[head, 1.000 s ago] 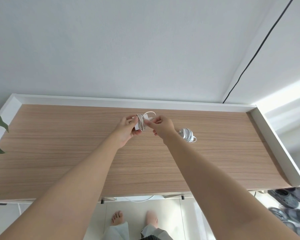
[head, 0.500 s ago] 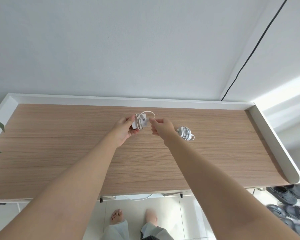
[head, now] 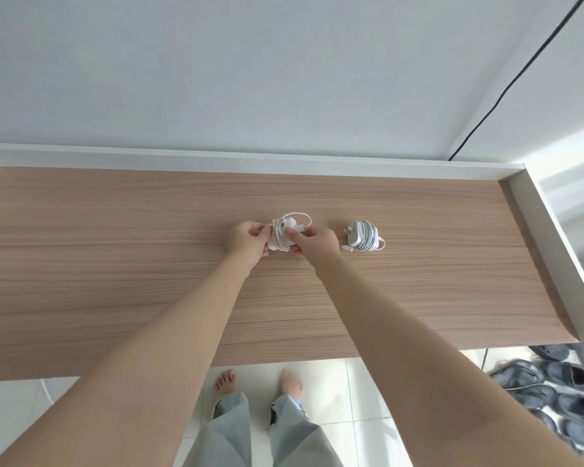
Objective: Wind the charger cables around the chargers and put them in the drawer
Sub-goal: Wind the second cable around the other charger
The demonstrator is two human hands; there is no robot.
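Both hands meet over the middle of the wooden surface (head: 115, 264) and hold one white charger (head: 281, 238) between them. The left hand (head: 248, 238) grips the charger from its left side, with the fingers curled around it. The right hand (head: 314, 240) pinches it from the right side, the thumb on top. The cable (head: 297, 217) is wound around the charger body in several turns, and one short loop of it stands out behind the hands. A second charger (head: 363, 234), with its cable already wound around it, lies on the surface just to the right of the right hand and does not touch it. Dark slippers (head: 553, 392) lie on the floor at the lower right.
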